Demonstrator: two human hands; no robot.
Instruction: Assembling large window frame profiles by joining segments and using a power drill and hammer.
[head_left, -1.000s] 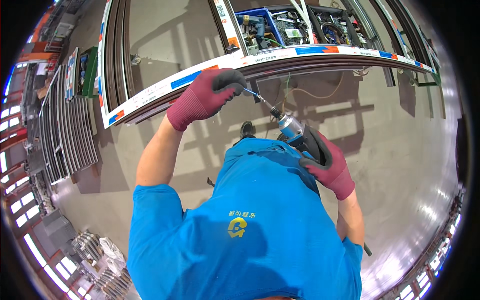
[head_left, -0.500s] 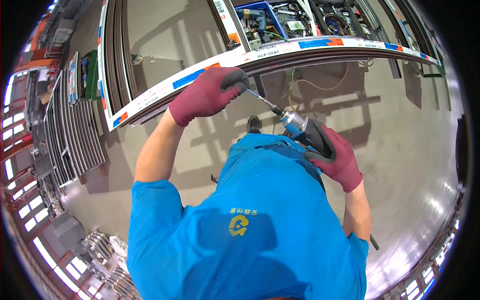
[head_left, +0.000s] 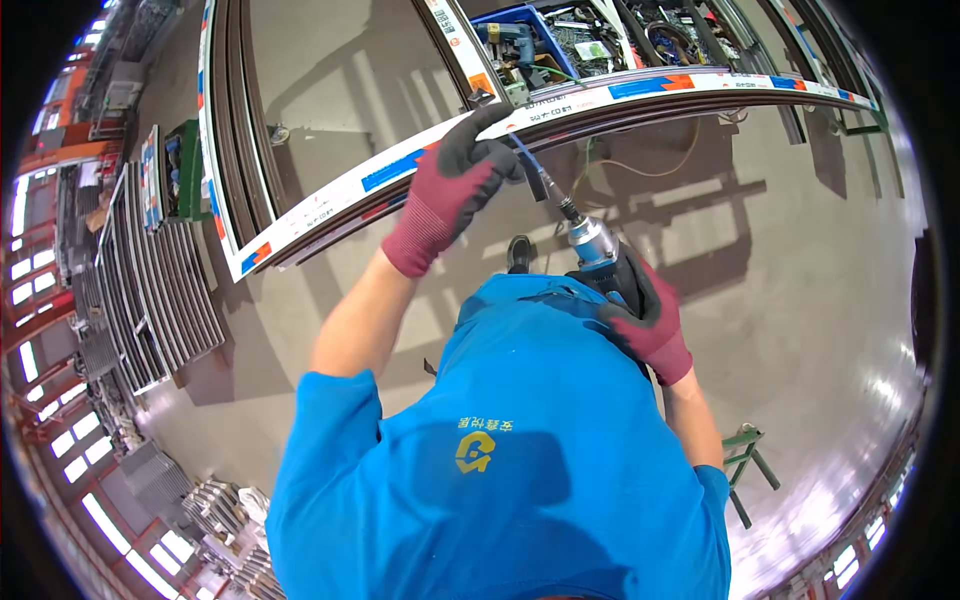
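Observation:
My right hand (head_left: 652,318), in a maroon glove with dark palm and fingers, grips a power drill (head_left: 597,247) with a silver front and dark body. From its chuck a long thin bit (head_left: 545,180) points up and left to the edge of a frame (head_left: 340,195) with dark brown profiles and white, blue and orange tape. Beside the bit's tip is my left hand (head_left: 452,190) in a matching glove. Its index finger stretches out over the frame edge near a corner joint, and the other fingers bend loosely. Whether a screw sits on the tip is too small to tell.
Beyond the frame's near bar lies a blue bin (head_left: 545,40) with another power drill in it, beside trays of loose hardware (head_left: 590,45). Stacked metal profiles (head_left: 160,280) stand at the left near a green box (head_left: 187,170). A green stand (head_left: 742,450) is at the lower right.
My left hand has let go of the bit's tip, and its index finger has straightened over the frame. The drill has tilted further upward, bringing its bit to the frame's edge.

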